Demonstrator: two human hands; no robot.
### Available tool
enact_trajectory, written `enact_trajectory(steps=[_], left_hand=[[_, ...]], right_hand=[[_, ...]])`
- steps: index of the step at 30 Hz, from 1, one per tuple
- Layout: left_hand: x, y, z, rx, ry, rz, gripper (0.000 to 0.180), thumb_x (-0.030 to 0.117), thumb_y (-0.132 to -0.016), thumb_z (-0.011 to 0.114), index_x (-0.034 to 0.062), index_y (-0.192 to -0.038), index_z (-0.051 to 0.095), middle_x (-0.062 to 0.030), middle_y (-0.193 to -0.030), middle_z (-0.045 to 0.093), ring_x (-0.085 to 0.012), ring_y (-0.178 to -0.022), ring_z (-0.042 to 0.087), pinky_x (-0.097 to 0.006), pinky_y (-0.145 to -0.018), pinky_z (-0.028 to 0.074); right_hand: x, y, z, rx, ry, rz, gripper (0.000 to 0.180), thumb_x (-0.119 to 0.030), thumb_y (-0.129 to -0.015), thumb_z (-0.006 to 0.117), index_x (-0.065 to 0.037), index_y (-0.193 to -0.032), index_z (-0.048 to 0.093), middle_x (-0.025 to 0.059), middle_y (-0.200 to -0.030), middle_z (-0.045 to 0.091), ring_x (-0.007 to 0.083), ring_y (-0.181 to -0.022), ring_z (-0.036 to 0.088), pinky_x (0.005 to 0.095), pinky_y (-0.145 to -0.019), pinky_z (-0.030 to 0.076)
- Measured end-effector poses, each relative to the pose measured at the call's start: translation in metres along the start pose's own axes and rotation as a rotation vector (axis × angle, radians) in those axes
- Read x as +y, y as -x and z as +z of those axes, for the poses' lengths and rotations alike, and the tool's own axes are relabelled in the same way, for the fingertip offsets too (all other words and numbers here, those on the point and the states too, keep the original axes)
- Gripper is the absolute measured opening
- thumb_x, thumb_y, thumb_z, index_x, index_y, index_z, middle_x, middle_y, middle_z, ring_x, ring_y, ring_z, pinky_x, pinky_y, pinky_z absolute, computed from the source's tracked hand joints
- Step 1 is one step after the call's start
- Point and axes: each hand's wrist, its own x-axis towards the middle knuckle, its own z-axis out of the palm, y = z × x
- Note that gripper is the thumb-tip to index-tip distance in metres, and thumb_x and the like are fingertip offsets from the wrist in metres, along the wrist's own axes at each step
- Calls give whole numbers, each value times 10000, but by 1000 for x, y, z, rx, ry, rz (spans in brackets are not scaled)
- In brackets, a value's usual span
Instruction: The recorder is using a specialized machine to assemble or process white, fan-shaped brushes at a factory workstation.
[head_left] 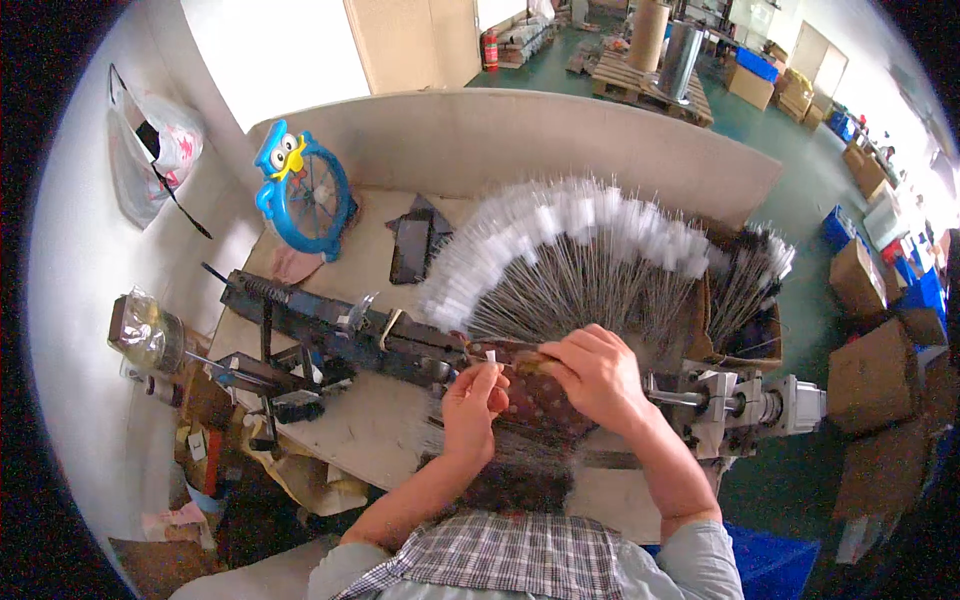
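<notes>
My left hand (472,405) is closed in a pinch around a small white piece (490,356), whose tip pokes up above the thumb. To its right, my right hand (597,378) has its fingers closed at a brownish-yellow part (528,366); what exactly they grip is hidden. Both hands are over a dark red-brown surface (540,402) between the two ends of a bench machine. A dark metal slide (340,325) forms the machine's left side. On its right is a shaft in silver clamps (712,398). Beyond my hands fans a large heap of wire-stemmed brushes with white bristles (560,225).
A carton (740,345) of more wire brushes stands at the right. A blue duck-headed fan (305,200) and a dark phone (410,250) are at the back left. A low board (510,135) edges the table's far side. Loose wires (500,462) lie close to my body.
</notes>
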Motion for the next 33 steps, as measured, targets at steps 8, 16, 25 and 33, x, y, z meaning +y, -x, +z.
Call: enact_trajectory(steps=[8, 16, 25, 33], left_hand=[[5, -6, -9, -65, 92, -105, 163, 220, -863, 615, 62, -864, 578, -20, -694, 568, -99, -565, 523, -231, -518, 426], [8, -6, -14, -157, -68, -75, 334, 329, -940, 462, 16, -914, 576, -61, -735, 603, -142, -656, 589, -248, -606, 456], [-3, -11, -7, -37, 309, -57, 316, 353, -934, 436, 63, -1017, 528, -65, -963, 591, -177, -927, 565, -324, -851, 429], [-3, -4, 8, -15, 313, -6, 104, 145, -880, 529, 46, -911, 536, -49, -875, 584, -148, -834, 583, -289, -758, 479]], right_hand=[[-15, -23, 44, -164, -8, 117, 155, -187, -759, 623, -63, -843, 664, 74, -775, 625, 264, -770, 590, 363, -701, 479], [-10, -28, 39, -338, -349, 405, 182, -168, -755, 632, -31, -864, 680, 114, -783, 648, 271, -772, 612, 343, -689, 484], [-30, -11, 54, 21, 23, 79, 231, -180, -696, 677, -80, -903, 664, 38, -850, 642, 238, -829, 588, 350, -730, 477], [-19, -1, 49, 106, 79, -36, 209, -214, -721, 642, -160, -923, 639, -17, -934, 612, 201, -900, 551, 353, -738, 439]])
